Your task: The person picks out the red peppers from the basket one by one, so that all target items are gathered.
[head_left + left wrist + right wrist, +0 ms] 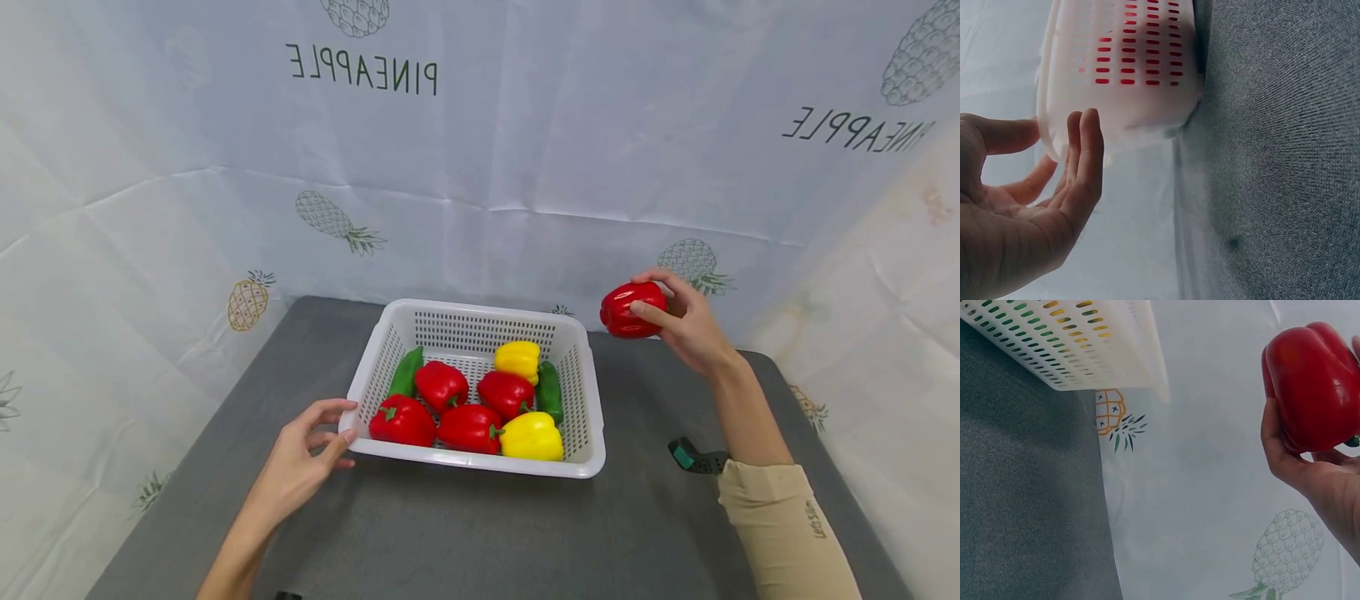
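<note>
A white perforated plastic basket (472, 465) stands on the grey table, with several red bell peppers (402, 421), yellow bell peppers (532, 437) and green long vegetables (550, 392) inside. My left hand (303, 454) holds the basket's near left corner, thumb and fingers bent around the rim (1045, 94). Off to the basket's right and higher than its rim, my right hand (693, 329) grips another red bell pepper (626, 312) between thumb and fingers. In the right wrist view this pepper (1316, 387) hangs in the air, apart from the basket, its green stem partly hidden by the hand.
A pale cloth with pineapple prints (480, 150) hangs behind and beside the table (465, 533). Beside the right forearm is a black strap-like piece (705, 463) with a green patch. A small dark object (288, 596) shows at the bottom edge.
</note>
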{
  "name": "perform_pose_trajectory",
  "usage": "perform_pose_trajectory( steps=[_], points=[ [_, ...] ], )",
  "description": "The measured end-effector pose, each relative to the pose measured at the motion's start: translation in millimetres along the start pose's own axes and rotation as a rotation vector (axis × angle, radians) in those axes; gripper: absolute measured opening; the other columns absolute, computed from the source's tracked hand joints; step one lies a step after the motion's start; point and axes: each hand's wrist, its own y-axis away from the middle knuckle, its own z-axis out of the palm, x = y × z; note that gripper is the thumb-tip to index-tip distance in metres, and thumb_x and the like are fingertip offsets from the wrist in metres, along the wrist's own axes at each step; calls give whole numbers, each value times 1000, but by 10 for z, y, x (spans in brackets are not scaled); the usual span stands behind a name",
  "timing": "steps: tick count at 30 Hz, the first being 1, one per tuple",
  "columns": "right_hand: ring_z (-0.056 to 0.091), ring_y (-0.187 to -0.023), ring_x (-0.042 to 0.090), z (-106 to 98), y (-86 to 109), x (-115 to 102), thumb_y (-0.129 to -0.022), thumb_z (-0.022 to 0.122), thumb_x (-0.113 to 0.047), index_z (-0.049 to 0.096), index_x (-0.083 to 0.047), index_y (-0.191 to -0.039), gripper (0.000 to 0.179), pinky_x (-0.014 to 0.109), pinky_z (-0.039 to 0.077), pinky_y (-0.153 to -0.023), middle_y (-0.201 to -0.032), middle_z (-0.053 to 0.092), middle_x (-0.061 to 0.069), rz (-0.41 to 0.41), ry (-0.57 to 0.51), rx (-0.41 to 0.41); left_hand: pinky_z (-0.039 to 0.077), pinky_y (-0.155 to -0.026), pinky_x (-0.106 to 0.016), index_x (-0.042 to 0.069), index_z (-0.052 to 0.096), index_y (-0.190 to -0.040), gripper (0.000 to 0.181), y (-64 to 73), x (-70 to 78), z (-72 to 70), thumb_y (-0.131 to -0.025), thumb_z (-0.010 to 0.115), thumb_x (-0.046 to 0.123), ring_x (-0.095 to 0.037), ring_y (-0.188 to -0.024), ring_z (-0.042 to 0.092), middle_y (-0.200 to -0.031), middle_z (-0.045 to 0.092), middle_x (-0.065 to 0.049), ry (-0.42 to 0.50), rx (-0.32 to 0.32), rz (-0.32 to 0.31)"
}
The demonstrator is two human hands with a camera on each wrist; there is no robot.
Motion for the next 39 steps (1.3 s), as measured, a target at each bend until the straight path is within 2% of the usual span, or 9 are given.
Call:
perform_pose_trajectory(
  steps=[5,12,19,23,33,39],
  points=[
    [61,-123,16,-5,17,1,-102,66,0,56,-15,-143,45,21,66,-90,-141,59,-3,20,87,19,69,-71,-29,1,61,-142,44,-4,1,-2,-100,74,0,-31,-90,80,-126,63,-28,-3,1,-1],
    [64,-118,13,-20,29,4,-100,70,0,53,-19,-147,53,20,66,-89,-137,62,-6,52,134,35,69,-71,-29,1,61,-142,44,-2,-6,-7,-100,74,0,-30,-90,80,-126,63,-28,-1,-1,1],
    [58,-126,14,-72,67,37,-100,67,4,49,-15,-145,52,20,65,-91,-144,61,-5,67,51,49,69,-72,-31,2,61,-142,45,-15,-5,-17,-100,75,2,-29,-91,79,-127,63,-27,-4,-2,3],
    [54,-126,15,-98,87,66,-98,69,5,54,-20,-142,53,19,65,-89,-141,56,-6,70,81,59,70,-73,-33,2,60,-143,45,-16,-8,-12,-100,75,3,-29,-92,79,-128,63,-27,-9,-5,-8],
    [51,-131,17,-234,136,189,-99,65,7,52,-14,-154,60,21,66,-90,-151,51,-4,65,28,41,70,-73,-32,2,60,-142,45,-6,-3,-3,-100,75,2,-30,-92,79,-127,63,-27,-13,-1,-17],
    [53,-128,15,-335,184,258,-100,62,9,50,-12,-156,61,20,65,-91,-148,53,-6,82,-4,31,70,-74,-34,3,60,-143,45,-8,-2,-6,-100,75,2,-30,-92,79,-128,63,-27,-16,-5,-20]
  ],
)
